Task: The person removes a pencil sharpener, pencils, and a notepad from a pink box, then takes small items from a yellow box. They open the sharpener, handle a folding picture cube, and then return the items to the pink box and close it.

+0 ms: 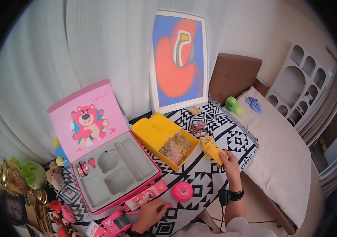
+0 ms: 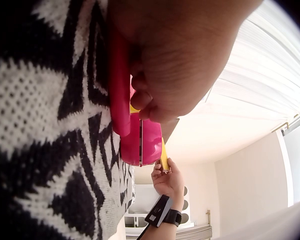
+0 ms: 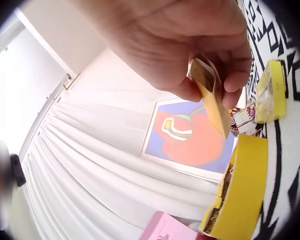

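Observation:
My left hand (image 1: pixel 150 216) rests at the front of the cloth over a slim pink item (image 1: pixel 169 205). In the left wrist view its loosely curled fingers (image 2: pixel 142 99) lie beside that pink item (image 2: pixel 120 95); whether they touch it is hard to tell. A round pink case (image 1: pixel 182 191) stands just beyond. My right hand (image 1: pixel 231 168) pinches a flat yellow packet (image 1: pixel 213 150) between thumb and fingers, above the cloth. The right wrist view shows this packet (image 3: pixel 215 107) from its edge, under the right hand (image 3: pixel 190 45). Beside it is a yellow box with a clear window (image 3: pixel 271 92).
An opened yellow box (image 1: pixel 154 148) holds shredded filling. Left of it stands an opened pink box (image 1: pixel 91 197) with a grey moulded insert. A framed picture (image 1: pixel 180 63) leans at the back. Plush toys and a gold trophy (image 1: pixel 12 177) crowd the left; a bed (image 1: pixel 275 146) is on the right.

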